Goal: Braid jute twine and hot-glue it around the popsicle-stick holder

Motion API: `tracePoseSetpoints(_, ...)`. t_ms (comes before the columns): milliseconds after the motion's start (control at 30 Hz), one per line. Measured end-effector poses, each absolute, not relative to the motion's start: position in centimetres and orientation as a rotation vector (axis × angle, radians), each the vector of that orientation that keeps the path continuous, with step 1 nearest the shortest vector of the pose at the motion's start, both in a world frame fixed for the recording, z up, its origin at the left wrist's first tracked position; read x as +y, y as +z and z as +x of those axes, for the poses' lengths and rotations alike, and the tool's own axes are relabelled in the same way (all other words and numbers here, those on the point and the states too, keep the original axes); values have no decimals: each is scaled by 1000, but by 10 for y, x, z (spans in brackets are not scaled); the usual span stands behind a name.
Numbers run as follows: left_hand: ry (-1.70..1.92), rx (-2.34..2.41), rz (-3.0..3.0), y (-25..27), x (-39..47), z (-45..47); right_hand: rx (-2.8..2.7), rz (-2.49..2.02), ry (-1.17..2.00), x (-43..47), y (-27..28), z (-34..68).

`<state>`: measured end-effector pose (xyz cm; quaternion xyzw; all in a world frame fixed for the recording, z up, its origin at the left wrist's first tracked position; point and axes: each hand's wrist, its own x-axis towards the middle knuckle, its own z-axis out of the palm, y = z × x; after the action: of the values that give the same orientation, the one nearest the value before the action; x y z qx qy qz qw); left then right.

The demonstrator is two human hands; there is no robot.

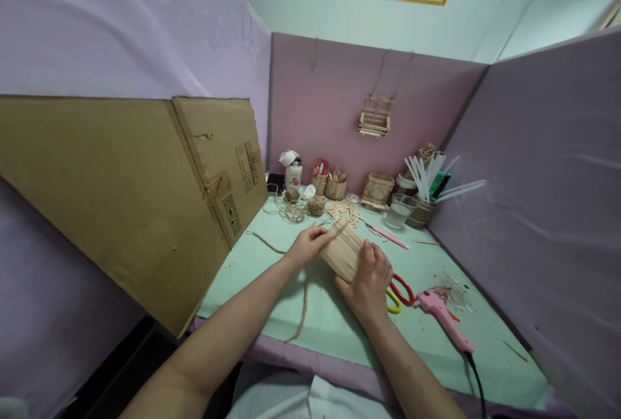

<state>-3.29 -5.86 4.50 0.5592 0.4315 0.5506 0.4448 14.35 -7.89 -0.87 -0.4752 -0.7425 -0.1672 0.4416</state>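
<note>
A flat panel of pale wooden craft sticks (343,256) is held above the table, tilted. My right hand (371,277) grips its right side, fingers on the upper edge and thumb below. With thumb and forefinger closed, my left hand (310,242) pinches the panel's upper left edge. Twine (340,229) lies across the sticks beside those fingertips; whether they also pinch it is hidden. A loose length of twine (305,306) lies on the table beneath my left forearm, and another piece (264,240) stretches out to its left.
Scissors (402,290) and a pink glue gun (444,317) lie right of my right hand. Behind are a pink craft knife (388,235), loose sticks (345,211), twine balls (316,205) and a cup of water (400,212). A large cardboard sheet (121,193) leans at left.
</note>
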Motion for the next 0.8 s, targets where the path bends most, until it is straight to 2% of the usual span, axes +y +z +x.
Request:
tracePoseSetpoints(467,1356,1158,1483,39,-58,-36,-1804,-1211,-417,-78,-11,144)
tracePoseSetpoints(800,1405,1047,1394,45,-60,-37,-1758,-1236,-423,-75,-14,147)
